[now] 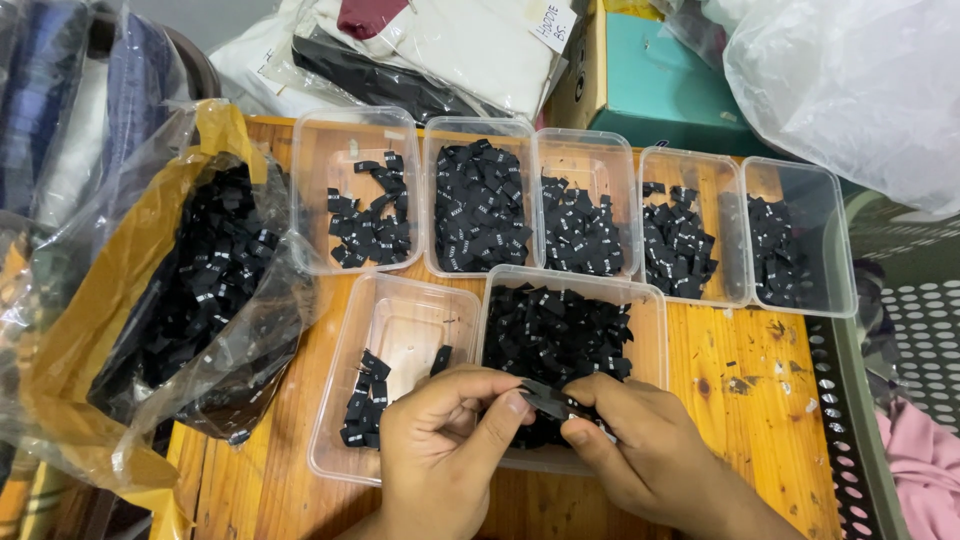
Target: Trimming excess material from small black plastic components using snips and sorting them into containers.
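Observation:
My left hand [440,445] and my right hand [630,445] meet over the near edge of a clear plastic tub [655,330] full of small black fabric labels. Both pinch the same little bunch of black labels [548,400] between thumbs and fingertips. Left of that tub stands another clear tub [400,325] with only a few black labels along its left side. My left hand hangs over this tub's near right corner.
Several more clear tubs [320,180] of black labels stand in a row at the back of the wooden table [760,400]. A big plastic bag [190,290] of loose labels lies at left. Bagged garments, a teal box and a perforated crate surround the table.

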